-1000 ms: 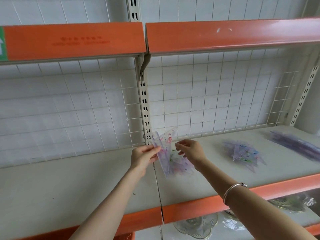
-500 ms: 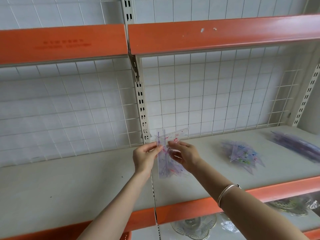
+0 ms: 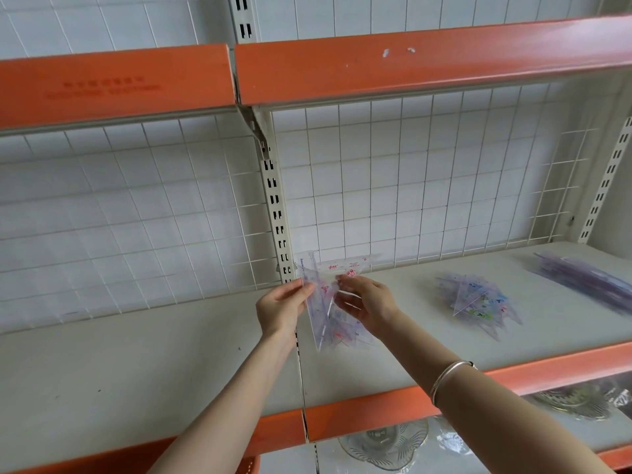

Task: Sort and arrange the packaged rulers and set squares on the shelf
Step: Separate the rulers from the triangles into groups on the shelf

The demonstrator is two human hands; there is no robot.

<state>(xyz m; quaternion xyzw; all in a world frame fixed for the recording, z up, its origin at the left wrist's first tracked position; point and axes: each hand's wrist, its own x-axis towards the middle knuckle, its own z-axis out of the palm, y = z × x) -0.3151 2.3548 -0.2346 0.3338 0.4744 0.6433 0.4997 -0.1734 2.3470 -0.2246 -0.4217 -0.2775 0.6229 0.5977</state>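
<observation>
- State: left hand [image 3: 282, 307] pinches the left edge of the bundle of packaged set squares [image 3: 325, 313], fingers curled onto it. Right hand [image 3: 371, 304] is loosely curled, with thumb and fingertips on the bundle's right side near the top. It looks like it's separating one packet, can't confirm.
- Location: the bundle is upright at centre frame, over the shelf [image 3: 136, 371]. Can't tell if its lower tip touches the board.
- Risk 1: the clear sleeves look slick and are fanned at odd angles. Both hands grip by the fingertips only, so inner packets could slide out the bottom and scatter.
- Risk 2: the bundle sits right above the seam [image 3: 301, 371] between the two shelf boards. A thin packet dropped edge-on could slip into it or snag.
- Risk 3: the wire grid [image 3: 342, 200] is close behind. A pointed corner pushed back could poke through a cell and catch.
- Risk 4: a packet dropped toward the orange front lip [image 3: 376, 415] could go over onto the glass dishes [image 3: 383, 443] on the level below, bottom centre.
- Risk 5: mis-sort. The pile of set squares [image 3: 478, 299] at centre right and the rulers [image 3: 588, 285] at far right are both transparent and blurred, so a piece could easily land on the wrong heap. The pile is already loose, and a careless add would spread it further.
- Minor: the bracelet [image 3: 451, 374] on the right wrist could drag packets on a reach to the right.
</observation>
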